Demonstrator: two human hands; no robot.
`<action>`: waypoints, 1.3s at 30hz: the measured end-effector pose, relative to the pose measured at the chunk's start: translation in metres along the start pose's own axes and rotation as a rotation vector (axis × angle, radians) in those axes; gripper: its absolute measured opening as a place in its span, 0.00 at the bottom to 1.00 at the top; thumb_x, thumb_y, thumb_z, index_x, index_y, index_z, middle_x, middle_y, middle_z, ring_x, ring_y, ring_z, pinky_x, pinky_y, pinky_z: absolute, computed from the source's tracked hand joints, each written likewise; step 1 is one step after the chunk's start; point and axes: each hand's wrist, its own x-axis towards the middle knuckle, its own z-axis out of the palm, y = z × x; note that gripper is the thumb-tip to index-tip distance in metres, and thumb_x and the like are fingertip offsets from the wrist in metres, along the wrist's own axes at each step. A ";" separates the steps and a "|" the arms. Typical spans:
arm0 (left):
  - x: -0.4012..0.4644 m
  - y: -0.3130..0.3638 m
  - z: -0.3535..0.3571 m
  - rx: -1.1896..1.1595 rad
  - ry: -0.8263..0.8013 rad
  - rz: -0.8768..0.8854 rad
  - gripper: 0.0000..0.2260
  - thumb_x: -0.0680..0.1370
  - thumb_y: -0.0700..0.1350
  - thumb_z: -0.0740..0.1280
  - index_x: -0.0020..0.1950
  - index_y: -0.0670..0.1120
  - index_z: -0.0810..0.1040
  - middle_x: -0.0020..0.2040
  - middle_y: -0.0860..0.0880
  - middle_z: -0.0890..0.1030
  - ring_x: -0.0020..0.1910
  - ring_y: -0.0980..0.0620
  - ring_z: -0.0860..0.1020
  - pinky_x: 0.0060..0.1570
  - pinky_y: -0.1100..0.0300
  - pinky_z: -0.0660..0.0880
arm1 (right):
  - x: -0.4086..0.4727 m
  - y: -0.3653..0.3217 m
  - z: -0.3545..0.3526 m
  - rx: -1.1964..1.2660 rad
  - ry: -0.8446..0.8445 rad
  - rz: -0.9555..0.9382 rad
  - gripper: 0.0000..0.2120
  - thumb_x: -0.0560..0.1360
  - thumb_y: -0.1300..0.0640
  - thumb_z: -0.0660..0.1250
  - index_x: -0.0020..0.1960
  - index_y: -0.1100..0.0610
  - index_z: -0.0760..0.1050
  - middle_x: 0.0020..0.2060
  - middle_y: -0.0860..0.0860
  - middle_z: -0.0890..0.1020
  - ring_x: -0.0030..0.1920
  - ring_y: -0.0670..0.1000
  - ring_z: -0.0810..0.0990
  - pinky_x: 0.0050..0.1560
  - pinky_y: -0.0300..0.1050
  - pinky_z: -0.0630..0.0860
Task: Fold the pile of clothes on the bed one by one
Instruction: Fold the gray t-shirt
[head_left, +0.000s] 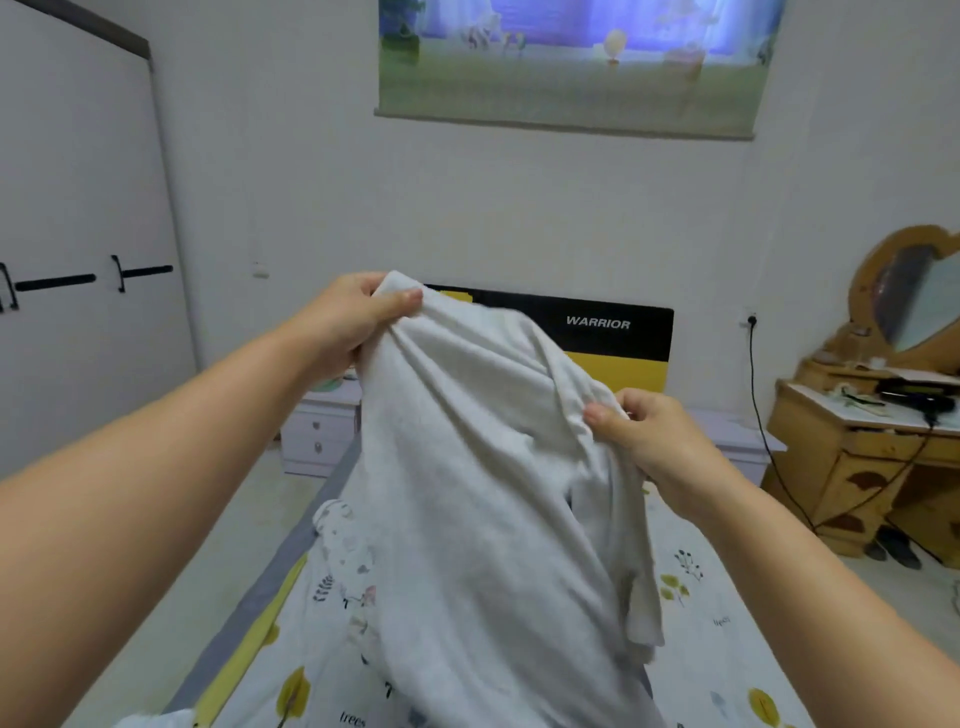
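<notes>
A white wardrobe (78, 234) with black handles stands at the far left. My left hand (343, 327) pinches one top corner of a pale grey garment (467, 493), thumb over the fabric, holding it high above the bed (727, 649). The garment hangs down over the middle of the bed, its lower part out of view at the bottom edge (a patterned cloth (343, 545) shows behind it toward the bed's left edge). My right hand (654, 441) grips the garment's other upper edge, lower than the left, fingers curled round the cloth. A black and yellow headboard (613, 338) reading WARRIOR stands at the bed's far edge. A wooden dressing table (857, 467) with a mirror fills the right.
</notes>
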 end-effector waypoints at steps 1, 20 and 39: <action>0.000 0.002 0.001 -0.030 -0.021 0.013 0.05 0.78 0.43 0.64 0.48 0.45 0.78 0.44 0.47 0.81 0.40 0.52 0.79 0.39 0.62 0.77 | 0.001 0.002 0.000 -0.017 0.029 -0.005 0.14 0.76 0.56 0.67 0.33 0.56 0.69 0.28 0.50 0.73 0.27 0.47 0.70 0.28 0.39 0.64; 0.021 -0.013 0.031 0.325 0.226 0.161 0.03 0.75 0.43 0.66 0.43 0.47 0.80 0.40 0.50 0.80 0.42 0.51 0.78 0.42 0.57 0.72 | 0.012 0.021 -0.005 -0.307 0.173 -0.043 0.13 0.79 0.57 0.59 0.38 0.61 0.70 0.35 0.57 0.75 0.37 0.53 0.72 0.38 0.47 0.67; -0.078 -0.103 0.124 0.517 -0.458 -0.076 0.09 0.76 0.48 0.65 0.40 0.45 0.74 0.39 0.51 0.77 0.39 0.55 0.74 0.35 0.67 0.69 | 0.058 -0.021 -0.002 -0.061 0.276 -0.098 0.16 0.77 0.59 0.63 0.31 0.56 0.67 0.28 0.51 0.69 0.30 0.50 0.69 0.31 0.40 0.66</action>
